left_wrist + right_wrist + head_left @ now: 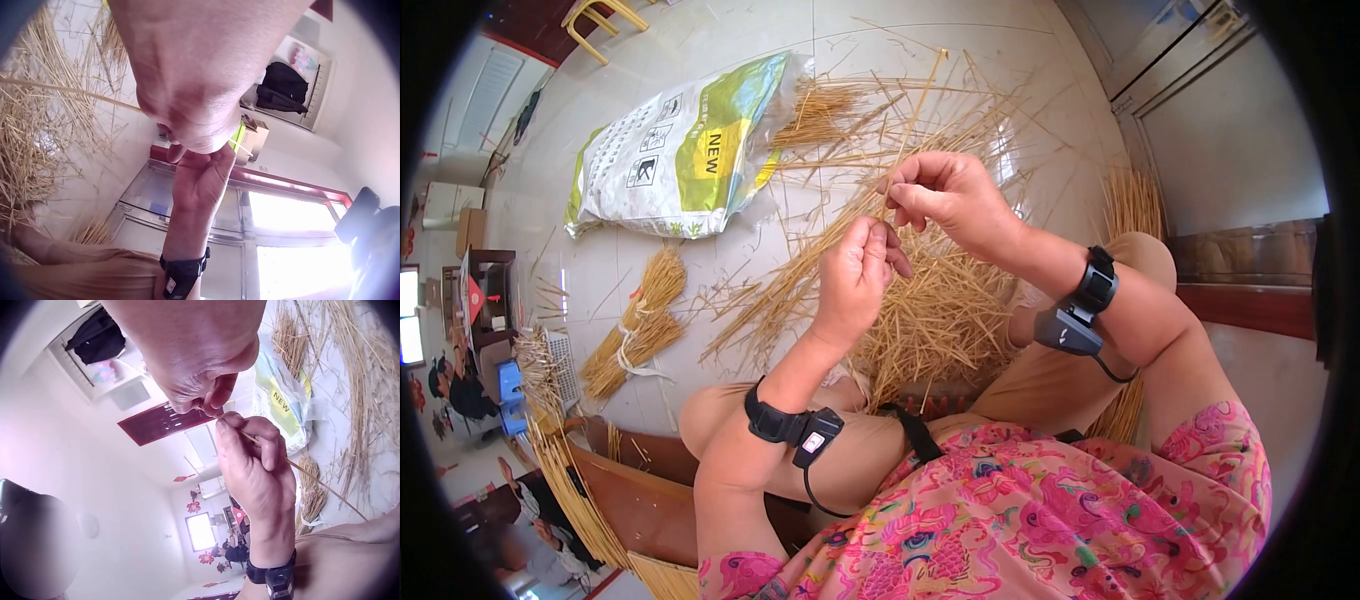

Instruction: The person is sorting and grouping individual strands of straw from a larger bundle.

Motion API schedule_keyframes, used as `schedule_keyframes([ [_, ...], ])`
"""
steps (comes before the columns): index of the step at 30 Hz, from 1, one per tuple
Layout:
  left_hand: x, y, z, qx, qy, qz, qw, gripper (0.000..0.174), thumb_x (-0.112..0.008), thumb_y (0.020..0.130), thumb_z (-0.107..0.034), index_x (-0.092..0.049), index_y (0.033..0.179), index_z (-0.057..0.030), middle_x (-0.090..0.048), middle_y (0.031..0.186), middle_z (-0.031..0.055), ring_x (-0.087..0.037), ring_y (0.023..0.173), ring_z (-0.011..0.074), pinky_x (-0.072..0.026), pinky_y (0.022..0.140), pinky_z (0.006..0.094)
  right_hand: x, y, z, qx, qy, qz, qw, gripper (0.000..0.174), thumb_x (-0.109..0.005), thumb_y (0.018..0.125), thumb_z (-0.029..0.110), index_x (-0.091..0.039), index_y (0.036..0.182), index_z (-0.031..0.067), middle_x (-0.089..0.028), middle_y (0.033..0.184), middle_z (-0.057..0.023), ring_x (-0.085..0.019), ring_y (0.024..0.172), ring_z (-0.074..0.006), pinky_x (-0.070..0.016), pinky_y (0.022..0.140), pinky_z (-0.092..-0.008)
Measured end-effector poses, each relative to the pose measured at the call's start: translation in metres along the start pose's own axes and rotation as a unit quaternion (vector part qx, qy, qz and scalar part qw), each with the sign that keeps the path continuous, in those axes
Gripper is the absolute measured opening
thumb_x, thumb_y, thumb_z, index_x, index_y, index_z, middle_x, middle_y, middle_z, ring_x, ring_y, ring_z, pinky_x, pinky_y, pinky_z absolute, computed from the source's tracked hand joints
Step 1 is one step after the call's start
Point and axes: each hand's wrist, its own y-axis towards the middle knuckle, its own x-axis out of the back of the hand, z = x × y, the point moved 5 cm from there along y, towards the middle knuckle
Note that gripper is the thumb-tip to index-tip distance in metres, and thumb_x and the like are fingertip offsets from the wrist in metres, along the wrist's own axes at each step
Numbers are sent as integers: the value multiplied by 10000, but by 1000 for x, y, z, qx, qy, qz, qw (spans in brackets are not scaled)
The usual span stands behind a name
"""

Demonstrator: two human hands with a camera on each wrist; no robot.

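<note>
My left hand and right hand meet at the fingertips above a loose heap of straw. Between them is a thin straw stalk, pinched by thumb and fingers of both hands. In the right wrist view it passes through the fingers of the left hand and slants down to the right. The left wrist view shows a long stalk reaching out leftward from behind the near hand, and a short pale end on the other side. The fingertips partly hide the pinched spot.
A white and green bag marked NEW lies on the tiled floor, with straw sticking out beside it. Tied straw bundles lie at the left. A brown wooden piece stands by the left leg, and metal doors are at the right.
</note>
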Motion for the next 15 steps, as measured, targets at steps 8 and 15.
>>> schedule_keyframes([
  [8, -2, -1, 1, -7, -6, 12, 1000, 259, -335, 1004, -211, -475, 894, -24, -606, 674, 93, -398, 482, 34, -320, 458, 164, 1, 1, -7, -16, 60, 4, 998, 95, -609, 835, 118, -626, 822, 26, -616, 729, -15, -550, 622, -62, -432, 555, -208],
  [15, -3, 0, 3, 26, -98, 75, 992, 281, -311, 1008, -247, -471, 904, -41, -604, 671, 104, -413, 482, 43, -313, 453, 159, -2, 2, -16, -80, 154, 23, 985, 72, -562, 854, 95, -598, 832, 37, -598, 726, -17, -541, 612, -66, -416, 553, -192],
])
